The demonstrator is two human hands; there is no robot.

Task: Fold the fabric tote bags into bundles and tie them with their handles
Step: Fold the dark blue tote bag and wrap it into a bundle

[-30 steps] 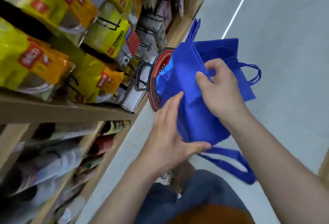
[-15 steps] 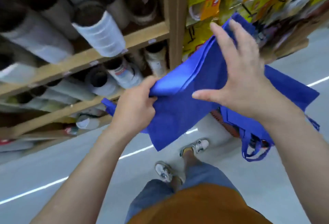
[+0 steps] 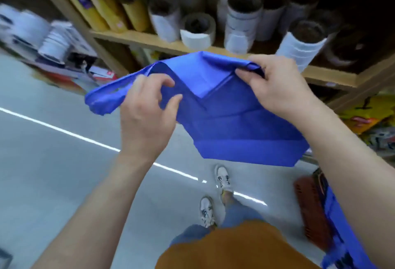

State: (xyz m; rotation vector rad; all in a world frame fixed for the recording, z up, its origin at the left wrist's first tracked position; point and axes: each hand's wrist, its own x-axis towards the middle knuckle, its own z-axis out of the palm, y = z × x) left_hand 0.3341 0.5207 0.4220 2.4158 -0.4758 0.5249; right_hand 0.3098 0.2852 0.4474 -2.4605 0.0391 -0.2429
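Orange top, blue denim jeans, white trainers with dark markings, bare forearms

Open grey floor lies left and below; the shelf of rolls crowds ahead, a red basket, seemingly, blocks lower right.

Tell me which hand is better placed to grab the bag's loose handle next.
Left, probably. The left hand pinches the bag right beside the handle; the right hand grips the far edge.

head-worn view, facing steeply down, close above hands, shelves ahead
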